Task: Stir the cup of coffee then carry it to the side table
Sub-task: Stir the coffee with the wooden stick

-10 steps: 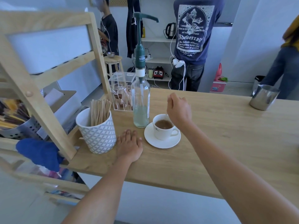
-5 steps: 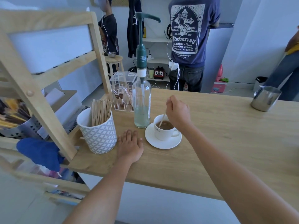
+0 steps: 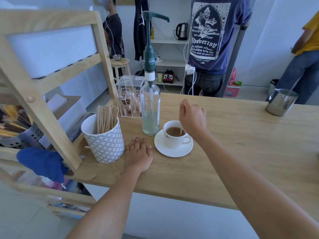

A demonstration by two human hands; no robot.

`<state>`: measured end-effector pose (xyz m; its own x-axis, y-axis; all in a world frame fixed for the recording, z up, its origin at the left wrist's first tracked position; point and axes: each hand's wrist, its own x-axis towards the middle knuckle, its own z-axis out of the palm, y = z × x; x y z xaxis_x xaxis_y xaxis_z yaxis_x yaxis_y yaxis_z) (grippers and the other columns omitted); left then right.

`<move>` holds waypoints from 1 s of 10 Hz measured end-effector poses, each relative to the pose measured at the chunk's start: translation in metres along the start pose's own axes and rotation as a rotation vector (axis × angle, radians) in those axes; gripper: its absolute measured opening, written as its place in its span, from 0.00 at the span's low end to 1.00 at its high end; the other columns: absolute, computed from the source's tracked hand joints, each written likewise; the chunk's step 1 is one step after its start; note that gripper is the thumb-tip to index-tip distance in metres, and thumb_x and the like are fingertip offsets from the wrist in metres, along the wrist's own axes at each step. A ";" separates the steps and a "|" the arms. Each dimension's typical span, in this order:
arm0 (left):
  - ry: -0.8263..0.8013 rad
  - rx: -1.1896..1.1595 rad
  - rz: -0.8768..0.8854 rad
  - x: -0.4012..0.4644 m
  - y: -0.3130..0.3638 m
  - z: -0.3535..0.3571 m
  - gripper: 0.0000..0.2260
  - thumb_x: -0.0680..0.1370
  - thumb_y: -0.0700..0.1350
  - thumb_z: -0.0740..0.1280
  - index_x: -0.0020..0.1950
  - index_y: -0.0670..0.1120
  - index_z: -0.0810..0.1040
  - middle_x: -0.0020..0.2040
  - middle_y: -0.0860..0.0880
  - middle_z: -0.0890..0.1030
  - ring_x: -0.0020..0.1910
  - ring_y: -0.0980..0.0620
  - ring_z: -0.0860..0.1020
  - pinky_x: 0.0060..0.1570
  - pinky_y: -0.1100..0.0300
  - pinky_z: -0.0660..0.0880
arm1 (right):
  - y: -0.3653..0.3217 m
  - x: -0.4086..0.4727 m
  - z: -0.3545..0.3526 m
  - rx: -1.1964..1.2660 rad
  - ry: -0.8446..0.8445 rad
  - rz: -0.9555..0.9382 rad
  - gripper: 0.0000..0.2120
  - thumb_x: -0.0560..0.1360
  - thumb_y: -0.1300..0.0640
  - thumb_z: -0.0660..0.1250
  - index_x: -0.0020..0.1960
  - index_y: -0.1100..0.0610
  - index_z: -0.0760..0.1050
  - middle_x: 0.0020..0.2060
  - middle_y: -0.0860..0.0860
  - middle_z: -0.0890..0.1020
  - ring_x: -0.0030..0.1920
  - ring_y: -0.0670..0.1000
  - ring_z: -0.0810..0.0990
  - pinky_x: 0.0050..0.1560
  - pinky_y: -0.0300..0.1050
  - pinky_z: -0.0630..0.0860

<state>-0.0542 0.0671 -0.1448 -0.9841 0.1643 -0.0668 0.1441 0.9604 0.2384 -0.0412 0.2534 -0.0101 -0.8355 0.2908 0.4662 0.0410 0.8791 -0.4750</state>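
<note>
A white cup of brown coffee [image 3: 173,135] stands on a white saucer [image 3: 162,149] on the wooden counter [image 3: 233,152]. My right hand [image 3: 192,117] hovers over the cup's right rim, fingers closed on a thin wooden stir stick [image 3: 181,131] whose tip dips into the coffee. My left hand [image 3: 138,154] lies flat, palm down, on the counter just left of the saucer, holding nothing.
A glass pump bottle [image 3: 150,109] stands just behind the cup. Left of it are a patterned mug of wooden stir sticks [image 3: 105,140] and a clear sachet box [image 3: 129,95]. A steel pitcher [image 3: 281,104] sits far right. A wooden rack [image 3: 51,107] rises at left. People stand beyond the counter.
My right hand has shifted to the right side of the cup, and the stir stick now dips in at the right edge instead of the left. The left hand has stayed flat.
</note>
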 end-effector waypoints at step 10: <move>-0.010 0.011 -0.005 0.001 0.001 -0.001 0.26 0.82 0.55 0.42 0.80 0.49 0.49 0.80 0.46 0.49 0.79 0.47 0.45 0.76 0.45 0.42 | 0.020 0.000 -0.013 0.225 -0.066 -0.021 0.13 0.81 0.56 0.51 0.49 0.61 0.72 0.38 0.61 0.82 0.40 0.63 0.78 0.49 0.56 0.75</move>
<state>-0.0548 0.0684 -0.1436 -0.9838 0.1615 -0.0774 0.1402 0.9636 0.2276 -0.0337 0.2754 -0.0098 -0.8692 0.2413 0.4316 -0.0941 0.7762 -0.6235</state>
